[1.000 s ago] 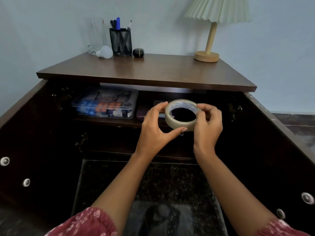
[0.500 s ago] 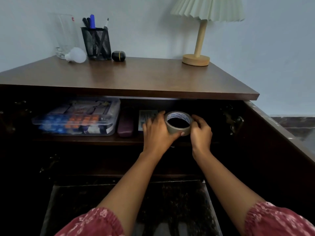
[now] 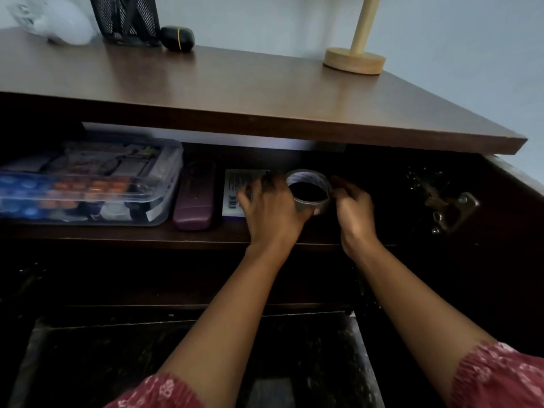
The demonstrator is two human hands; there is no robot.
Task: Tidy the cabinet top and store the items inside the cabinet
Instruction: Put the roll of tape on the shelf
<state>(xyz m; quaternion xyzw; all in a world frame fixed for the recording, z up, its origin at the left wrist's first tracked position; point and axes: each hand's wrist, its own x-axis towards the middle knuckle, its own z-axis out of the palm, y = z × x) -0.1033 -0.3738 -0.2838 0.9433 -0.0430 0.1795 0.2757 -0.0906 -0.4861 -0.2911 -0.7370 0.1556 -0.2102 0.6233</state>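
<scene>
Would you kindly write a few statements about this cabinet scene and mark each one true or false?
1. Both the left hand and the right hand hold the tape roll inside the cabinet. True.
2. The purple case lies right of the tape roll. False: it lies to its left, beside the clear plastic box.
3. The lamp base stands on the cabinet top. True.
4. The mesh pen holder is stored inside the cabinet. False: it stands on the cabinet top.
</scene>
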